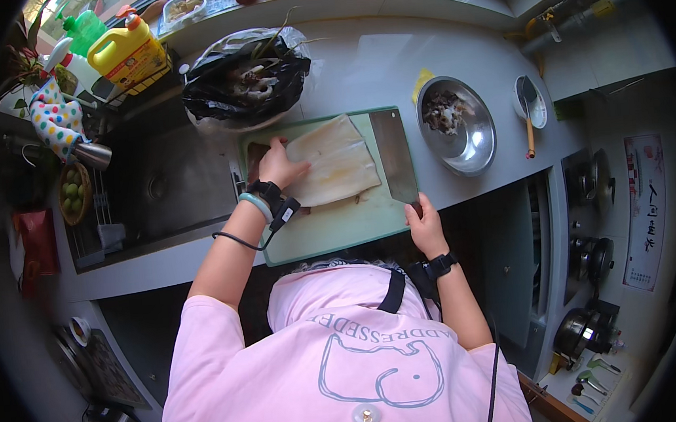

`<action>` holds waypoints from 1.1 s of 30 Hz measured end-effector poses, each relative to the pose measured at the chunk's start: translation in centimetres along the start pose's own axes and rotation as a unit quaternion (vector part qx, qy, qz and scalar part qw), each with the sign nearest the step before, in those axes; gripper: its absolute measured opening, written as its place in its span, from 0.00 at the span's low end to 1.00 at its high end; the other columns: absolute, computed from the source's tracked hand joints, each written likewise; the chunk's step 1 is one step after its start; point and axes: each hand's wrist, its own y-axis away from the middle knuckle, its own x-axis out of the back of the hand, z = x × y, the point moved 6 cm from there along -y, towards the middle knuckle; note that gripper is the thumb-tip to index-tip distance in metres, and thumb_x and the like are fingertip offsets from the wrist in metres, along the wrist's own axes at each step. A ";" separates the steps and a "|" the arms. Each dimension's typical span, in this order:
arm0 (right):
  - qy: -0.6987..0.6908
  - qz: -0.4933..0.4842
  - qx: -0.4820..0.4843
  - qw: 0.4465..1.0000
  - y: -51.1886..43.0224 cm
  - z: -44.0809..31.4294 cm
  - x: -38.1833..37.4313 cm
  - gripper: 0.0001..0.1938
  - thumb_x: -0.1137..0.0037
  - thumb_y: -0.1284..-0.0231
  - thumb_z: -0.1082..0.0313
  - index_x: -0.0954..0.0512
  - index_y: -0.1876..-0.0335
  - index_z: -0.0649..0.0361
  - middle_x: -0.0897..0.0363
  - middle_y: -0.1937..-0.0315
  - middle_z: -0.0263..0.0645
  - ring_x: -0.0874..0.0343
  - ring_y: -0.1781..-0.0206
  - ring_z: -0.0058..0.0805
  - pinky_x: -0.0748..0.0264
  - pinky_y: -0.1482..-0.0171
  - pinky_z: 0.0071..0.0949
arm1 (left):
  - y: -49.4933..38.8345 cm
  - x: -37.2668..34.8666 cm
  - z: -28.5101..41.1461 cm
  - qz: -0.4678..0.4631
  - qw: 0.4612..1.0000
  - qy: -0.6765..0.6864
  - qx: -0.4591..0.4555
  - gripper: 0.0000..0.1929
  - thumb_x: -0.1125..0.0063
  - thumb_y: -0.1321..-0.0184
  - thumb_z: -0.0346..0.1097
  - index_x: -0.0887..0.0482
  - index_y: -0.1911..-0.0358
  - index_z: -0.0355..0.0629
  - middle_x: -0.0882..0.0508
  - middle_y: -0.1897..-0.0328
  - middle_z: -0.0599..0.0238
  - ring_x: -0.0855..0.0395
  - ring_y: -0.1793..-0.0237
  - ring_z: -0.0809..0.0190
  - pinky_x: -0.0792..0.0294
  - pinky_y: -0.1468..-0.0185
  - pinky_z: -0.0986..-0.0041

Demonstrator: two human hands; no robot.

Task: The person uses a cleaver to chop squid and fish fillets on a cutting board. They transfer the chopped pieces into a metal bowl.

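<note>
A flat pale sheet, apparently squid (334,161), lies on a light green cutting board (328,235). My left hand (281,165) rests at its left edge, the thumb spread across the pale surface and the other fingers pointing away from me. Beside those fingers is a dark brown piece (255,158), partly covered by the hand. At the board's near right corner, my right hand (426,228) grips the handle of a cleaver (393,153). The broad blade lies along the board's right side, apart from the pale sheet.
Left of the board is a sink (163,183). Behind it stands a basin lined with a black bag (204,96) of scraps. A steel bowl (470,147) with dark and whitish pieces sits to the right, near a small dish (538,112). A yellow jug (129,58) stands far left.
</note>
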 end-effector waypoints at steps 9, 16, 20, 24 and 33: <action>-0.026 0.011 0.000 1.000 0.3 0.6 1.8 0.14 0.46 0.30 0.69 0.26 0.43 0.65 0.21 0.74 0.39 0.24 0.73 0.26 0.27 0.67 0.28 | -2.3 -3.3 0.8 -0.315 0.946 0.049 0.051 0.29 0.23 0.55 0.49 0.13 0.52 0.35 0.10 0.60 0.60 0.13 0.62 0.64 0.23 0.51 0.72; -0.020 0.024 0.017 0.999 0.6 1.3 3.2 0.16 0.46 0.31 0.70 0.26 0.41 0.66 0.18 0.70 0.46 0.19 0.70 0.34 0.25 0.64 0.30 | -0.5 -2.3 3.7 -0.325 0.942 0.046 0.076 0.23 0.30 0.46 0.45 0.13 0.51 0.35 0.11 0.59 0.62 0.13 0.62 0.64 0.23 0.53 0.72; -0.039 0.025 -0.003 0.999 0.6 2.0 3.9 0.16 0.46 0.31 0.70 0.26 0.41 0.67 0.18 0.69 0.48 0.18 0.69 0.38 0.24 0.63 0.32 | 1.0 -1.6 5.3 -0.313 0.933 0.143 0.110 0.20 0.31 0.42 0.45 0.13 0.54 0.36 0.12 0.64 0.64 0.16 0.65 0.67 0.24 0.60 0.73; -0.027 0.060 0.028 0.997 0.7 1.9 4.6 0.14 0.46 0.31 0.68 0.26 0.45 0.67 0.21 0.69 0.57 0.17 0.66 0.50 0.24 0.64 0.37 | 1.8 -1.0 5.8 -0.301 0.942 0.094 0.112 0.17 0.35 0.36 0.49 0.14 0.61 0.40 0.19 0.78 0.71 0.26 0.85 0.73 0.36 0.83 0.79; -0.016 0.087 0.050 0.995 0.3 1.1 5.7 0.15 0.45 0.32 0.69 0.27 0.43 0.65 0.21 0.72 0.50 0.20 0.70 0.46 0.26 0.64 0.37 | 4.7 -3.2 8.3 -0.262 0.816 0.502 0.113 0.28 0.37 0.33 0.44 0.29 0.33 0.41 0.18 0.40 0.64 0.17 0.43 0.60 0.24 0.43 0.66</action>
